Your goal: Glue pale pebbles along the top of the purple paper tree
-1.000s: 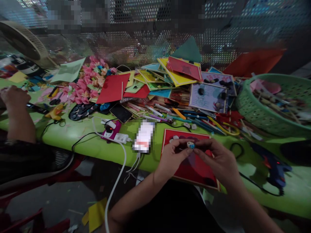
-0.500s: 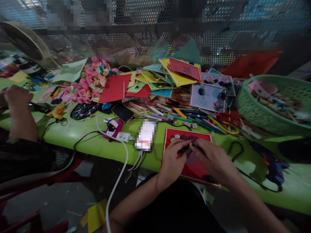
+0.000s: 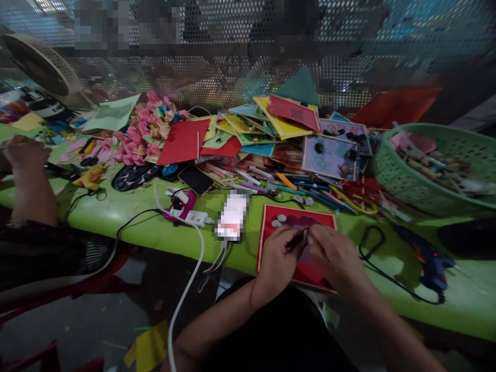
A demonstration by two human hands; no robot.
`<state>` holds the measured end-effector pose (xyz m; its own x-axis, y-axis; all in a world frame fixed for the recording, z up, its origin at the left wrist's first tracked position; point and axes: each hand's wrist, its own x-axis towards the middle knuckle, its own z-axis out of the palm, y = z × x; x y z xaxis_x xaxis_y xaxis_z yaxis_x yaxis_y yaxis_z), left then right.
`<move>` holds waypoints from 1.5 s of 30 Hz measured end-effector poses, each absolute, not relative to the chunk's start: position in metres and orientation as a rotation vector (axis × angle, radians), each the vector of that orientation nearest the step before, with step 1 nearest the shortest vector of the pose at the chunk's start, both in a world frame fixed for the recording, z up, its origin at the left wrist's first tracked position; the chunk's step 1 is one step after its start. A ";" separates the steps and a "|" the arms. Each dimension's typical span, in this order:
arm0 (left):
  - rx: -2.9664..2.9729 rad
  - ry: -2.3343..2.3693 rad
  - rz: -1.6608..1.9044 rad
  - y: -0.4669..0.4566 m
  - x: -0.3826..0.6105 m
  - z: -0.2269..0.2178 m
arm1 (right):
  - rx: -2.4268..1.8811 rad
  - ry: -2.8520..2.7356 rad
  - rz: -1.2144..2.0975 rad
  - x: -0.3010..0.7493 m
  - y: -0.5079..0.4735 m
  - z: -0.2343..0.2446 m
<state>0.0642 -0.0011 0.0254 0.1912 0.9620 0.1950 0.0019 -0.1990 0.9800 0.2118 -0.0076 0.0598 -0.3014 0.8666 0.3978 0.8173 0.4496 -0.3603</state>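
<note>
A red card (image 3: pixel 271 235) with a dark purple shape and two small pale stones (image 3: pixel 279 220) lies at the near edge of the green table (image 3: pixel 127 212). Both my hands rest on it, fingertips meeting over the purple shape. My left hand (image 3: pixel 279 256) pinches a thin dark stick-like thing. My right hand (image 3: pixel 336 258) is closed in a pinch against it; what it holds is hidden.
A blue glue gun (image 3: pixel 429 261) with its black cord lies to the right, a green basket (image 3: pixel 426 170) behind it. Stacked coloured cards (image 3: pixel 287 121), pens, pink paper flowers (image 3: pixel 139 137), a phone and chargers crowd the table. Another person's hand (image 3: pixel 24 154) works at far left.
My hands have come down from holding a small pale piece above the card to pressing on the card. The view has drifted slightly.
</note>
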 end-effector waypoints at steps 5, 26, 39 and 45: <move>1.316 0.978 1.199 -0.003 0.064 0.023 | -1.471 -2.074 0.376 0.214 -0.008 0.059; 1.568 1.054 1.297 -0.004 0.067 0.022 | -1.389 -2.184 0.221 0.219 -0.005 0.051; 1.535 1.005 1.268 -0.002 0.062 0.030 | -1.465 -2.009 0.787 0.222 -0.008 0.067; 1.587 1.009 1.286 -0.003 0.064 0.023 | -1.465 -2.013 0.777 0.224 -0.005 0.055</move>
<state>0.0643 -0.0025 0.0232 0.1509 0.9380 0.3120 0.0797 -0.3262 0.9419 0.2240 -0.0054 0.0549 -0.2740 0.9583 0.0811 0.6553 0.2478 -0.7136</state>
